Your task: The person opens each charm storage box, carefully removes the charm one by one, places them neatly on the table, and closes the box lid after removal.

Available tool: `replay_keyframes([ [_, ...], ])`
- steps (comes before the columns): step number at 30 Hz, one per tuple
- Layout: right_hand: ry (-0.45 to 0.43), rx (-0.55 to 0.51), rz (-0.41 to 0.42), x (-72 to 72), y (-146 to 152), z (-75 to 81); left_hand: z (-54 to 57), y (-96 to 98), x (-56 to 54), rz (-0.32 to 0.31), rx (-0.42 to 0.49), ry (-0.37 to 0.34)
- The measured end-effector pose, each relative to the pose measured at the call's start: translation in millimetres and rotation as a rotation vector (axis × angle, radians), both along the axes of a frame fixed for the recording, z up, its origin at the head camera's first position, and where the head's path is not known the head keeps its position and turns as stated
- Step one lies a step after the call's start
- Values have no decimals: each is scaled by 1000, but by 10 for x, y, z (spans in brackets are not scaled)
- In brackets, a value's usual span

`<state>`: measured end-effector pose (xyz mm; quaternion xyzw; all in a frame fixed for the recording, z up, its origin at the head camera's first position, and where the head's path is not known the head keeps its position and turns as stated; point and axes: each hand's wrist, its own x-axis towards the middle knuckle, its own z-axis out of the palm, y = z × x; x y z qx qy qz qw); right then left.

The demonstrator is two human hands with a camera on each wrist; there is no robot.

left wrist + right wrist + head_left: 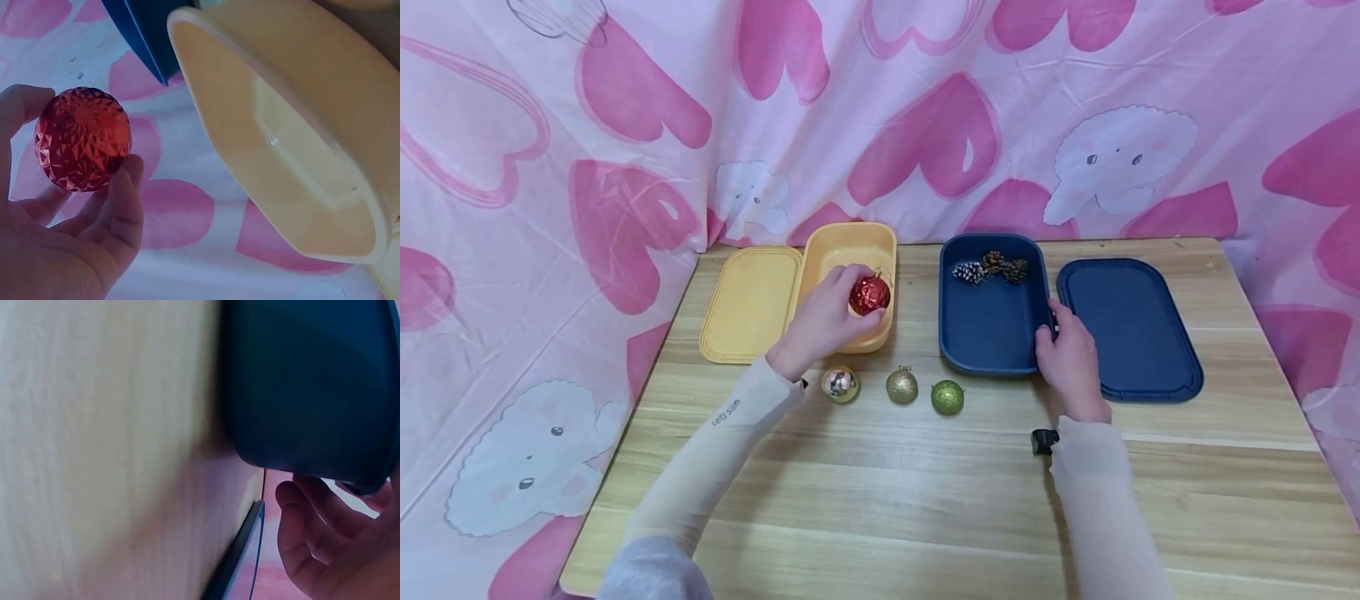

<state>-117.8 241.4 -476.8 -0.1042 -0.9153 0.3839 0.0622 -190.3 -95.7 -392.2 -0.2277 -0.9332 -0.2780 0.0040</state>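
Note:
My left hand (823,317) holds a shiny red Christmas ball (870,295) between thumb and fingers, above the yellow box (880,337). In the left wrist view, the faceted red ball (82,139) is in the fingers, apart from the yellow box's wall (294,81). My right hand (1071,362) grips the right side of the dark blue box (992,325) near its rim. The right wrist view shows bent fingers (331,525) against the blue box's outer wall (306,394). Several pine cones (993,263) lie at the far end inside the blue box.
On the wooden table (925,492), a shiny gold ball (840,384), a glittery gold ball (902,386) and a green ball (947,397) lie before the boxes. A yellow lid (752,304) lies left, a blue lid (1131,329) right. Pink patterned cloth (917,142) hangs behind.

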Motion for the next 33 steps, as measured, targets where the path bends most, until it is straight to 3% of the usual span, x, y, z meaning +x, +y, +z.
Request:
replay_keyframes([
  [6, -9, -1, 42, 24, 57, 54, 3, 51, 115, -8, 33, -33],
  [15, 9, -35, 22, 39, 87, 78, -12, 178, 279, -58, 136, -92],
  [21, -17, -47, 27, 59, 133, 102, -39, 271, 362, -91, 155, -127],
  [28, -54, -54, 47, 66, 171, 127, -56, 366, 456, -143, 169, -116],
  [33, -75, -59, 60, 69, 193, 131, -59, 455, 544, -172, 172, -175],
])
